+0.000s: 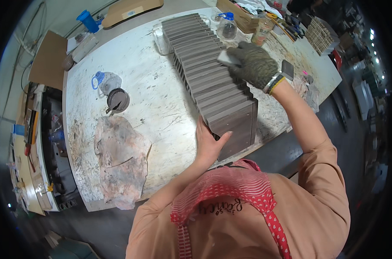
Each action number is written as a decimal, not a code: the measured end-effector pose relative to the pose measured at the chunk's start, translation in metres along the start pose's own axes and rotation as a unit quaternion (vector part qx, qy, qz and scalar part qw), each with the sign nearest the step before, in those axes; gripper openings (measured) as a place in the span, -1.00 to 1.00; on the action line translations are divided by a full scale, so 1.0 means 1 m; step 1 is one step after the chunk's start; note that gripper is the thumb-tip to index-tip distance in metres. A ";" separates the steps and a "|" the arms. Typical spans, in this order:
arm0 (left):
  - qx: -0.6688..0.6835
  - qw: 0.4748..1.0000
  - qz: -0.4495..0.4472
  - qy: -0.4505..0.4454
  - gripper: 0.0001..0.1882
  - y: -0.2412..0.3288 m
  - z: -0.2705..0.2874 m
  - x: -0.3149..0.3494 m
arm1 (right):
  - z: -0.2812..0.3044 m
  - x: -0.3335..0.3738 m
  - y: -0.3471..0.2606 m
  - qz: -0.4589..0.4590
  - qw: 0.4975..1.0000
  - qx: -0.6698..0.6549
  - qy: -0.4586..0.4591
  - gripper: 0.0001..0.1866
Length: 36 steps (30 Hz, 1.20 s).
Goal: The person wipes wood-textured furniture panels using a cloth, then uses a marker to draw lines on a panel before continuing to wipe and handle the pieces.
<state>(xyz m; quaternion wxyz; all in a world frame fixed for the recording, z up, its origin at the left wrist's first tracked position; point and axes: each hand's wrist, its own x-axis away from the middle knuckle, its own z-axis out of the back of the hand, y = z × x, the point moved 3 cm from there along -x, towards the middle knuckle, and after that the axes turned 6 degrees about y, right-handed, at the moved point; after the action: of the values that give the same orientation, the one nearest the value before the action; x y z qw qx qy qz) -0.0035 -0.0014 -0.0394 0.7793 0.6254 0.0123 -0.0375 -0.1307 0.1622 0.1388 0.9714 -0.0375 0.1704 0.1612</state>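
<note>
A long row of dark brown wooden panels (206, 64) stands on edge across the white, stained worktable (144, 77). My left hand (209, 144), bare, presses flat against the near left end of the row. My right hand (255, 64) wears a grey-green knitted glove and grips a small pale block (227, 58) laid on the panels' top edges about midway along the row.
A stained rag (118, 159) lies at the near left of the table. A round dark lidded tin (117, 100) and a clear jar with a blue cap (105, 81) stand left of the panels. Plastic bottles (227, 26), a small dark block (287, 69) and tools crowd the far right.
</note>
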 end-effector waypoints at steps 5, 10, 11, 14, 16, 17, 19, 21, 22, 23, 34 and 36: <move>-0.004 1.000 0.022 0.002 0.07 -0.005 -0.001 0.003 | -0.017 -0.017 -0.072 0.155 0.984 -0.040 0.075 -0.61; -0.002 0.999 0.037 -0.034 0.10 0.003 0.004 0.002 | -0.017 -0.028 -0.030 0.085 0.996 0.015 0.012 -0.71; -0.008 0.999 0.034 -0.034 0.12 0.000 0.003 0.001 | -0.012 -0.036 -0.020 0.031 0.997 -0.005 -0.068 -0.69; -0.039 0.999 0.023 -0.025 0.13 -0.001 0.003 0.004 | -0.006 -0.040 -0.051 0.151 0.988 -0.017 -0.023 -0.56; -0.044 0.998 0.019 -0.028 0.14 -0.001 0.002 0.002 | -0.020 -0.039 -0.063 0.268 0.961 0.025 0.065 -0.52; -0.051 0.998 0.017 -0.029 0.14 -0.001 0.003 0.003 | -0.021 -0.043 -0.064 0.254 0.966 0.027 0.033 -0.54; -0.050 0.998 0.011 -0.028 0.14 -0.002 0.005 0.001 | -0.024 -0.051 -0.062 0.242 0.970 0.026 0.001 -0.55; -0.044 0.999 0.004 -0.027 0.14 -0.002 0.003 0.000 | -0.022 -0.055 -0.058 0.285 0.954 0.070 0.055 -0.57; -0.054 0.998 -0.001 -0.026 0.14 -0.002 0.002 0.000 | -0.023 -0.056 -0.059 0.287 0.954 0.070 0.055 -0.57; -0.064 0.998 -0.006 -0.025 0.13 -0.001 0.003 0.000 | -0.025 -0.057 -0.065 0.308 0.948 0.077 0.016 -0.58; -0.085 0.996 -0.005 -0.030 0.14 -0.003 0.004 0.002 | -0.028 -0.063 -0.055 0.328 0.931 0.147 0.064 -0.60; -0.091 0.995 -0.010 -0.039 0.15 -0.002 0.003 0.000 | -0.032 -0.060 -0.046 0.308 0.941 0.101 0.101 -0.60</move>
<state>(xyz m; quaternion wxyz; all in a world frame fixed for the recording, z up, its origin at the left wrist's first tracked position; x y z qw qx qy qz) -0.0036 -0.0045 -0.0408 0.8326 0.5496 -0.0080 -0.0683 -0.1792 0.0967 0.1304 0.8507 0.0986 0.2864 0.4295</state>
